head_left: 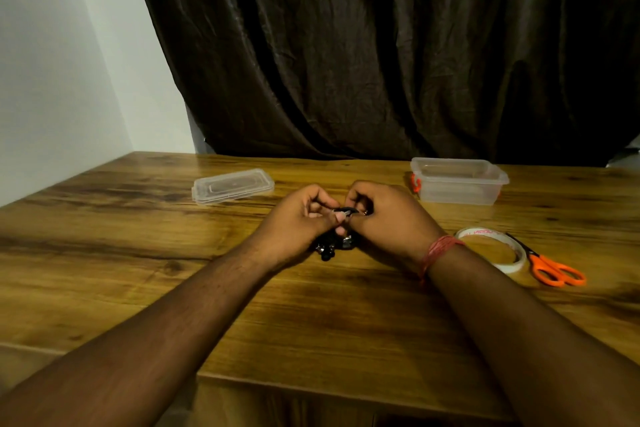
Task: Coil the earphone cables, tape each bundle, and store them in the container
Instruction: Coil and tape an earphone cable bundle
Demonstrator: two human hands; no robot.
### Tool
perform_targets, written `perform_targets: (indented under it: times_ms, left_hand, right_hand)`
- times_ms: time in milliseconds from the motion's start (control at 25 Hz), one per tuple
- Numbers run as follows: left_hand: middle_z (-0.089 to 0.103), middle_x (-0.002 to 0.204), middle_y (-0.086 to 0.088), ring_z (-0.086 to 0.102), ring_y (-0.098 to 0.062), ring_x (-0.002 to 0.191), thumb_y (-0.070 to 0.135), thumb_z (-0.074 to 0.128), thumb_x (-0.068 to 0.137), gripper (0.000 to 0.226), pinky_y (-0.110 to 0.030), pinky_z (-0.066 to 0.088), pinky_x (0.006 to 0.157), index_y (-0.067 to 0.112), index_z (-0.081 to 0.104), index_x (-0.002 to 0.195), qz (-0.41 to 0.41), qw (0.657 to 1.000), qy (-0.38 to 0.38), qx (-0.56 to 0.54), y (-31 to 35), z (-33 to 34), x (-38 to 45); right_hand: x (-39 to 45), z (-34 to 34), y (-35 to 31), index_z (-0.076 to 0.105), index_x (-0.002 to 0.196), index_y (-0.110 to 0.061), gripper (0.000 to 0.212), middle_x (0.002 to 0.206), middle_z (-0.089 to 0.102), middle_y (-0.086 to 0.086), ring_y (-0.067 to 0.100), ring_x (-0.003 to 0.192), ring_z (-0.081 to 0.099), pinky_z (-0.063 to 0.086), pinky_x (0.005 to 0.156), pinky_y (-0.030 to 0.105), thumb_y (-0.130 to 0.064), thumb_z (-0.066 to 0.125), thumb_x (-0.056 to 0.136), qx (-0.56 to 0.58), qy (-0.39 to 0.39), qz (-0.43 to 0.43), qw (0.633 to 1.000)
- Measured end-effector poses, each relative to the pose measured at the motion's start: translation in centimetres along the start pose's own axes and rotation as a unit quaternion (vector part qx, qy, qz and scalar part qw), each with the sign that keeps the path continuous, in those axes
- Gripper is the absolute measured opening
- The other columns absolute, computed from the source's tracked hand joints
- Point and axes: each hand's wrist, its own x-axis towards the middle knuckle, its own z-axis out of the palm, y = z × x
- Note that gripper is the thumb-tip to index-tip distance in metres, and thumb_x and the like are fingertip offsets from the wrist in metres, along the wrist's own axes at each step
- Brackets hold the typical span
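Wooden table (138, 236) before a dark curtain (381, 45) | left hand (298, 222) and right hand (384, 215) meet mid-table, fingers curled, pinching a black earphone cable bundle (334, 244) between them | open clear container (457, 180) far right | lid (232, 185) far left | tape roll (491, 250) touching orange scissors (550, 267), right

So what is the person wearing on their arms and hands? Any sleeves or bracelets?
No sleeves show: both forearms are bare right up to the picture's lower edge. The right hand has a band of red-orange thread wound several times round its wrist, with a loose end hanging down. The left hand and its wrist wear nothing. No rings, watch or gloves can be seen on either hand.
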Motion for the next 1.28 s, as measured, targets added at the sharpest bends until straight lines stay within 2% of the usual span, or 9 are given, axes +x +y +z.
perform_targets:
  times_ms: [160, 360, 560, 680, 800, 960, 1080, 1200, 1280]
  left_hand:
    - [0.07, 0.079, -0.015, 0.071, -0.02, 0.074, -0.009, 0.062, 0.087, 0.017, -0.038, 0.056, 0.083, 0.007, 0.057, 0.09, -0.022, 0.997, 0.004, -0.073, -0.1, 0.2, 0.1]
    - [0.07, 0.076, -0.014, 0.069, -0.017, 0.069, -0.009, 0.061, 0.088, 0.018, -0.035, 0.056, 0.079, 0.007, 0.057, 0.089, -0.014, 0.997, 0.009, -0.077, 0.0, -0.4, 0.0]
    - [0.072, 0.083, -0.015, 0.069, -0.019, 0.077, -0.006, 0.06, 0.091, 0.013, -0.031, 0.056, 0.077, 0.006, 0.056, 0.092, -0.013, 0.998, 0.028, -0.047, -0.6, -2.4, -1.1]
    - [0.07, 0.083, -0.015, 0.068, -0.02, 0.077, -0.003, 0.054, 0.095, 0.01, -0.025, 0.054, 0.065, 0.007, 0.053, 0.097, -0.015, 0.999, 0.026, -0.044, -0.8, -3.8, -1.9]
    - [0.067, 0.082, -0.013, 0.067, -0.018, 0.077, -0.004, 0.048, 0.097, 0.019, -0.027, 0.054, 0.069, 0.013, 0.055, 0.101, -0.015, 0.996, -0.024, -0.083, -0.5, -2.6, -0.9]
    - [0.063, 0.074, -0.003, 0.058, -0.011, 0.074, -0.006, 0.041, 0.098, 0.025, -0.019, 0.049, 0.069, 0.009, 0.06, 0.091, -0.005, 0.992, -0.097, -0.08, 0.2, 1.9, 0.4]
    - [0.062, 0.077, -0.005, 0.057, -0.011, 0.076, -0.007, 0.04, 0.098, 0.027, -0.019, 0.047, 0.071, 0.007, 0.061, 0.088, -0.015, 0.991, -0.107, -0.083, 0.4, 1.8, 0.1]
    - [0.063, 0.077, -0.004, 0.058, -0.011, 0.077, -0.009, 0.04, 0.098, 0.028, -0.018, 0.047, 0.071, 0.005, 0.061, 0.086, -0.02, 0.992, -0.106, -0.067, 0.5, 0.1, -0.2]
    - [0.064, 0.075, -0.002, 0.057, -0.01, 0.075, -0.009, 0.039, 0.098, 0.029, -0.018, 0.046, 0.069, 0.005, 0.062, 0.087, -0.031, 0.994, -0.089, -0.062, 0.5, -0.5, -0.3]
  right_hand:
    - [0.2, -0.4, -0.1, 0.068, 0.086, -0.023, 0.006, 0.078, 0.07, -0.003, 0.014, 0.076, 0.066, 0.052, 0.069, 0.032, -0.022, 0.071, 0.081, 0.059, -0.03, 0.028, 0.997]
    - [0.7, -0.6, -0.2, 0.071, 0.092, -0.021, 0.009, 0.084, 0.072, -0.002, 0.013, 0.081, 0.068, 0.054, 0.078, 0.031, -0.015, 0.071, 0.085, 0.143, -0.054, 0.051, 0.987]
    - [0.9, 2.0, -1.3, 0.07, 0.091, -0.012, 0.009, 0.073, 0.067, -0.006, 0.002, 0.068, 0.061, 0.051, 0.069, 0.023, -0.006, 0.072, 0.085, 0.198, -0.066, 0.039, 0.977]
    - [0.7, 3.8, -2.5, 0.067, 0.086, -0.014, 0.014, 0.069, 0.064, -0.005, 0.006, 0.065, 0.058, 0.049, 0.066, 0.025, 0.0, 0.068, 0.083, 0.226, -0.048, 0.027, 0.973]
    - [-0.1, 2.4, -2.0, 0.067, 0.087, -0.012, 0.011, 0.072, 0.062, 0.0, 0.008, 0.065, 0.054, 0.048, 0.062, 0.024, -0.002, 0.067, 0.082, 0.189, -0.012, 0.023, 0.982]
    - [-1.8, -1.0, 0.7, 0.068, 0.087, -0.017, 0.013, 0.072, 0.062, -0.006, 0.003, 0.063, 0.053, 0.045, 0.06, 0.019, -0.006, 0.07, 0.08, 0.121, 0.043, 0.014, 0.992]
    - [-2.1, -0.9, 1.1, 0.068, 0.085, -0.02, 0.014, 0.073, 0.064, -0.006, 0.005, 0.065, 0.056, 0.048, 0.061, 0.022, -0.008, 0.07, 0.079, 0.105, 0.047, -0.001, 0.993]
    - [-1.3, 0.1, -0.1, 0.069, 0.088, -0.022, 0.014, 0.081, 0.068, -0.002, 0.012, 0.075, 0.063, 0.054, 0.068, 0.029, -0.01, 0.069, 0.081, 0.099, 0.037, -0.004, 0.994]
    - [-1.0, 0.0, -0.4, 0.07, 0.095, -0.022, 0.014, 0.088, 0.069, -0.002, 0.011, 0.083, 0.064, 0.054, 0.073, 0.025, -0.013, 0.07, 0.085, 0.103, 0.011, 0.002, 0.995]
